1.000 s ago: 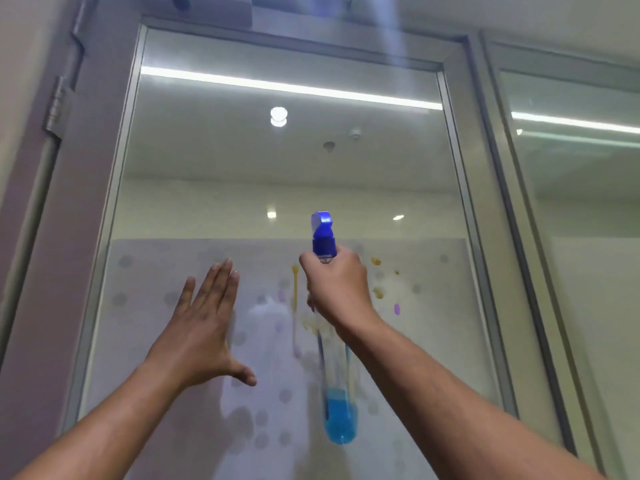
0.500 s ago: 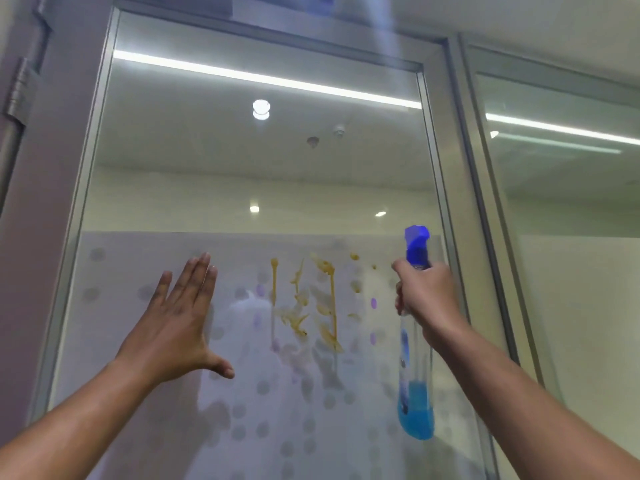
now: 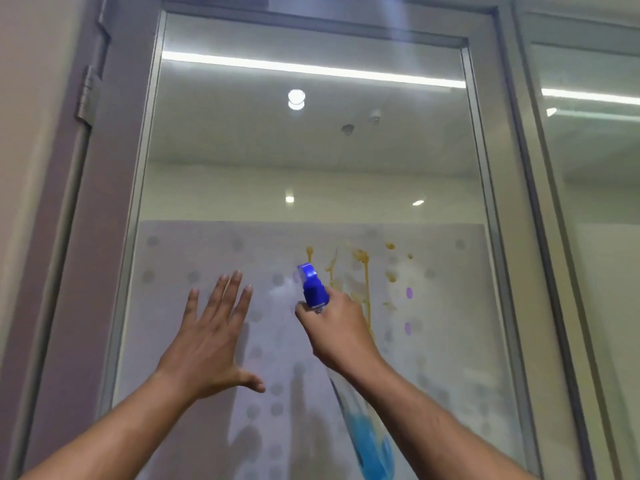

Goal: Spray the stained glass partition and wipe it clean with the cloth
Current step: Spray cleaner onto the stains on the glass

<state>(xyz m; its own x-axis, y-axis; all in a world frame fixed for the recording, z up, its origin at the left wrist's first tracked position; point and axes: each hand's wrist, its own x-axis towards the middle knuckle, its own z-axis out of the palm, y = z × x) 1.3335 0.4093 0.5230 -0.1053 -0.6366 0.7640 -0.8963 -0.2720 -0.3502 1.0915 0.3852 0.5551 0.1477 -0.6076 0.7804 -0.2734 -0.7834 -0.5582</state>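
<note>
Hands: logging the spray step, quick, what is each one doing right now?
Left hand: open, fingers spread, holding nothing.
Right hand: closed around the spray bottle, nozzle up by the yellow stains.

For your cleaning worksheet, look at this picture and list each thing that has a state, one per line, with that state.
Glass partition: stained, unwiped.
Yellow stains: run down the glass in streaks.
Spray bottle: held up at the glass, part full of blue liquid.
Right hand: grips the bottle.
Left hand: open, fingers straight.

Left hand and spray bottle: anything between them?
Head view: nothing solid. Between the left hand and the spray bottle shows only frosted, dotted glass; the yellow stains lie right of the bottle.
</note>
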